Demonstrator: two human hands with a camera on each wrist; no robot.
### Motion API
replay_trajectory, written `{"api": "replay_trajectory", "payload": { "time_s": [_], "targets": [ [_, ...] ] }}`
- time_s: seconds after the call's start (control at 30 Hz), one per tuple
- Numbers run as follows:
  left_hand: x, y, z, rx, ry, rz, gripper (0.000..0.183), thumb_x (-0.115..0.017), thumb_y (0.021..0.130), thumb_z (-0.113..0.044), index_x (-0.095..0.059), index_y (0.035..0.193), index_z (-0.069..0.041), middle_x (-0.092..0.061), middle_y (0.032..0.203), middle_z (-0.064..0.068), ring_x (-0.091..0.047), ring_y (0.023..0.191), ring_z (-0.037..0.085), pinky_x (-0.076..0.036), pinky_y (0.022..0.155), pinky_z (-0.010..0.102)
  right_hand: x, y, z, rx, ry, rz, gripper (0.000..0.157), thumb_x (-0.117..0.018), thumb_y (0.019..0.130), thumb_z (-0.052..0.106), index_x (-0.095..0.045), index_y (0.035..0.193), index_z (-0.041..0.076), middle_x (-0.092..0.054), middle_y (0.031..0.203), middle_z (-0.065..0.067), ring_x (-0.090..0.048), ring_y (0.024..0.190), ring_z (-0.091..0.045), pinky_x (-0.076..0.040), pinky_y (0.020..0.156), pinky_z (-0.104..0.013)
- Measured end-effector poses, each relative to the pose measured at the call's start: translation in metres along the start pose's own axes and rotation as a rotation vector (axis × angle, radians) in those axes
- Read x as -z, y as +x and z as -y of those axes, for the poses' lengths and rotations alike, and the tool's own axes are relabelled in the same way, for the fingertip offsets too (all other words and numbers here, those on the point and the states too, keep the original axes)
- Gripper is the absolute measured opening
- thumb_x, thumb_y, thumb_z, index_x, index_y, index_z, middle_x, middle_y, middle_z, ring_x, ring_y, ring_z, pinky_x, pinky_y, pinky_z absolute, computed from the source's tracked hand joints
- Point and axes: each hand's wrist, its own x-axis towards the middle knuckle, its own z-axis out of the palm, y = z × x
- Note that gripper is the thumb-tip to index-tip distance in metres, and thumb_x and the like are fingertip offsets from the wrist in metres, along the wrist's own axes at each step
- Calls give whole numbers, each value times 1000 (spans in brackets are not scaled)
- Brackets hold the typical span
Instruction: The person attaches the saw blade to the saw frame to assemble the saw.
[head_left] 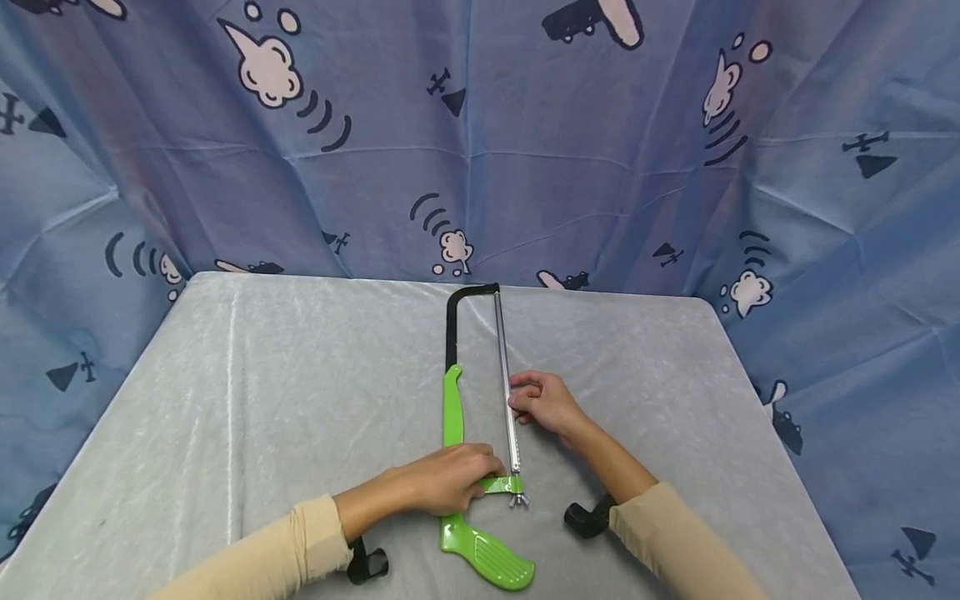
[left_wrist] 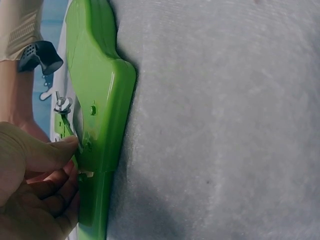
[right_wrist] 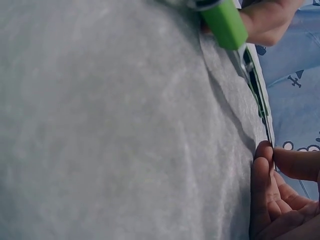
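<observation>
A hacksaw lies on the table, its green handle [head_left: 491, 557] toward the person and its black front frame [head_left: 452, 333] reaching to the far edge. The silver blade [head_left: 503, 350] runs along its right side down to a wing nut [head_left: 519, 500] at the green lower arm. My left hand [head_left: 450, 477] grips the green lower arm just above the handle; in the left wrist view the thumb [left_wrist: 62, 149] presses on it beside the wing nut. Halfway along the blade, my right hand [head_left: 546, 406] pinches it between thumb and forefinger, as the right wrist view also shows.
A pale grey cloth covers the table [head_left: 322, 375]. Blue patterned curtains [head_left: 375, 192] hang close behind it and along both sides. A black wrist mount [head_left: 588, 518] sits under the right sleeve, another [head_left: 367, 562] under the left.
</observation>
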Motion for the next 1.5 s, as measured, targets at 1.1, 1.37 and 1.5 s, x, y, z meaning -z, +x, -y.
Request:
{"api": "replay_trajectory", "payload": {
  "time_s": [1.1, 1.37, 1.5],
  "targets": [
    [0, 1, -2, -2, 29, -7, 31, -71, 86, -2, -70, 116, -10, -63, 103, -4, -59, 95, 5, -48, 85, 20, -2, 2, 1, 72, -123, -2, 32, -62, 90, -9, -53, 119, -18, -66, 75, -20, -60, 62, -16, -49, 50, -27],
    [0, 1, -1, -3, 30, -12, 31, -71, 86, -2, -70, 116, -10, -63, 101, -5, -58, 92, 4, -48, 83, 20, 0, 2, 2, 64, -138, -19, 31, -65, 90, -4, -57, 119, -13, -68, 76, -13, -61, 61, -13, -49, 50, -25],
    [-1, 0, -1, 0, 27, -10, 33, -72, 85, -2, -70, 117, -10, -64, 104, -4, -59, 96, 4, -48, 86, 20, -1, 1, 0, 72, -127, -25, 33, -67, 89, -1, -58, 119, -13, -68, 74, -9, -62, 60, -12, -50, 50, -24]
  ]
}}
